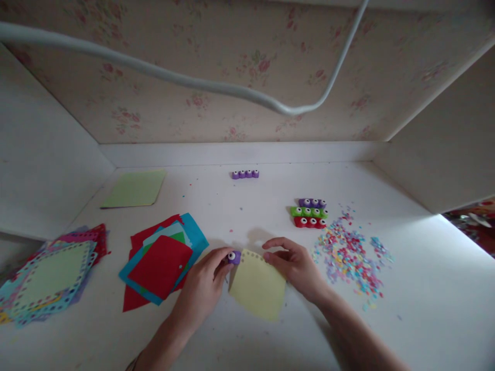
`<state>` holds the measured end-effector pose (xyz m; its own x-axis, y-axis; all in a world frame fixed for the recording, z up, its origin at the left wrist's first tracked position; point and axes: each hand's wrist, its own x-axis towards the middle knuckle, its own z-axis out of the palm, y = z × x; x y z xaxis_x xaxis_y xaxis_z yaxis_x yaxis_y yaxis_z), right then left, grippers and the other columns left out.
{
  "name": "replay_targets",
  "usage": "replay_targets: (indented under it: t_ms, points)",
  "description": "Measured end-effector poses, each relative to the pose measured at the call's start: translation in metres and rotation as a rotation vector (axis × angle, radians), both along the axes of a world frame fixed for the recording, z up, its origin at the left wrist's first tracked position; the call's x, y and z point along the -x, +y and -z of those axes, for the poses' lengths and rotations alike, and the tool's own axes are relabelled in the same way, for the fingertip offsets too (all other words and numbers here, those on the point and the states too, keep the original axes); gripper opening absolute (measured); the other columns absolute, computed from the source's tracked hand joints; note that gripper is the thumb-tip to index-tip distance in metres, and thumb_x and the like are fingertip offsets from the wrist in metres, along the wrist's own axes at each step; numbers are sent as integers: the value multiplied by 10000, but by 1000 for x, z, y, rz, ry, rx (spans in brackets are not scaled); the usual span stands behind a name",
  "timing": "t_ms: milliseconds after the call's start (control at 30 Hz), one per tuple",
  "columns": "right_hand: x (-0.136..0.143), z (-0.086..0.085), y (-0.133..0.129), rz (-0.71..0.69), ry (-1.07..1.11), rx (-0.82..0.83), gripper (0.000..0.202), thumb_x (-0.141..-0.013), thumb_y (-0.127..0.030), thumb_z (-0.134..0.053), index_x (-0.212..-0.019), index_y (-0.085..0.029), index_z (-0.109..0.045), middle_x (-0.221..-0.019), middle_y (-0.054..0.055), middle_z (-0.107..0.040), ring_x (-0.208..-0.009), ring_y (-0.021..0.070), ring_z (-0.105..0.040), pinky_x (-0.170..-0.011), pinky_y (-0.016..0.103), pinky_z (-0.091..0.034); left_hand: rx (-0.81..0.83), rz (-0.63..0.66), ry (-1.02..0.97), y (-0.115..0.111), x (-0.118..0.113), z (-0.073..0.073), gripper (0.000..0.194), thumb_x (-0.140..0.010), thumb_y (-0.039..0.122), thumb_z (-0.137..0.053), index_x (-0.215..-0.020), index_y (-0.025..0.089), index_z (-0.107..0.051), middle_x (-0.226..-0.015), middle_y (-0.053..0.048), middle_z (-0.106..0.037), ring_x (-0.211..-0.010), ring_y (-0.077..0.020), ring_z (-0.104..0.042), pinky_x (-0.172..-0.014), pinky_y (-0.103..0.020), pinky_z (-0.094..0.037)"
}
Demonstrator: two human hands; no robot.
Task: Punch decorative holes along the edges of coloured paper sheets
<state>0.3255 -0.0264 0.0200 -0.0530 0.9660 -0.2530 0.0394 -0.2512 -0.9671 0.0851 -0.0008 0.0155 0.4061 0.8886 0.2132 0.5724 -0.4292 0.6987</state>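
A purple hole punch point(234, 257) is pinched in my left hand point(207, 281), at the upper left corner of a pale yellow paper sheet point(258, 288). Small punched holes run along the sheet's top edge. My right hand point(294, 265) holds the upper right corner of that sheet between thumb and fingers. The sheet is tilted a little and curls at its lower edge.
Coloured sheets point(160, 265) and a pile of punched sheets point(52, 278) lie at the left, a green stack point(135, 188) behind. Purple punches point(245, 174) stand at the back. Red, green and purple punches point(309, 212) and scattered confetti point(353, 252) are right.
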Motion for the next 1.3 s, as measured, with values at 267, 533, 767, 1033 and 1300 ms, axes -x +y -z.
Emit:
replay_targets:
  t_ms: [267, 533, 767, 1033, 1300]
  points:
    - [1, -4, 1, 4, -171, -91, 303, -851, -432, -692, -1068, -227, -640, -852, 37, -716, -694, 152, -666, -573, 245, -536, -7, 15, -19, 0, 1, 2, 247, -946, 204, -550, -1190, 235, -577, -1116, -60, -693, -1030, -201, -667, -900, -339, -563]
    - [-1, -3, -2, -85, -90, -125, 260, -797, -334, -748, -1025, -225, -692, -1196, 77, -663, -842, 169, -691, -777, 322, -590, 13, 4, -5, 0, 1, 2, 249, -942, 210, -563, -1188, 236, -588, -1142, -54, -695, -1049, -200, -669, -925, -352, -562]
    - [-6, -6, 6, 82, 27, 50, 268, -733, -400, -800, -888, -194, -729, -807, 41, -744, -693, 161, -671, -603, 269, -514, 42, -3, -4, 0, 3, 4, 272, -930, 212, -587, -1201, 241, -602, -1140, -43, -717, -1021, -188, -691, -897, -307, -575]
    - [-8, -9, 7, 76, 101, 74, 250, -703, -371, -824, -864, -195, -748, -747, 25, -728, -635, 133, -638, -561, 240, -462, 38, 21, 15, 0, 2, 2, 284, -925, 183, -592, -1201, 247, -597, -1138, -25, -721, -1016, -180, -693, -890, -299, -576]
    - [-6, -8, 9, 107, 126, 111, 233, -691, -368, -826, -831, -198, -748, -758, 20, -728, -639, 127, -631, -570, 235, -460, 22, 34, 36, -1, 2, 2, 294, -926, 178, -586, -1212, 250, -590, -1152, -31, -724, -1019, -196, -702, -886, -327, -587]
